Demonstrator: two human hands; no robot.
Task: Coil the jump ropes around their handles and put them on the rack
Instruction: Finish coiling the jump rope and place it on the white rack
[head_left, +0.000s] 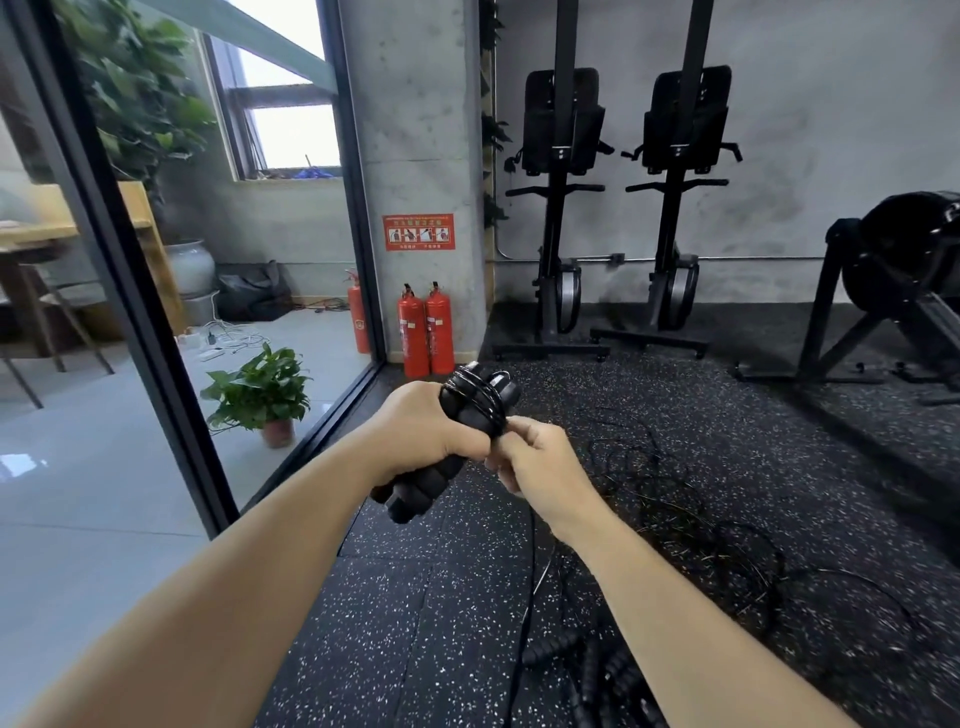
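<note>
My left hand (415, 431) gripped two black handles (415, 496), right hand (535, 462) pinched the rope (480, 397); three extinguishers (414, 332), two upright rowers (563, 124), speckled rubber gym floor (415, 597).

Matt ribbed foam handles (415, 499), speckled rubber floor (415, 623)

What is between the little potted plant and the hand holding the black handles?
The glass wall's black bottom frame runs between the potted plant and the left hand, as the head view shows.
</note>
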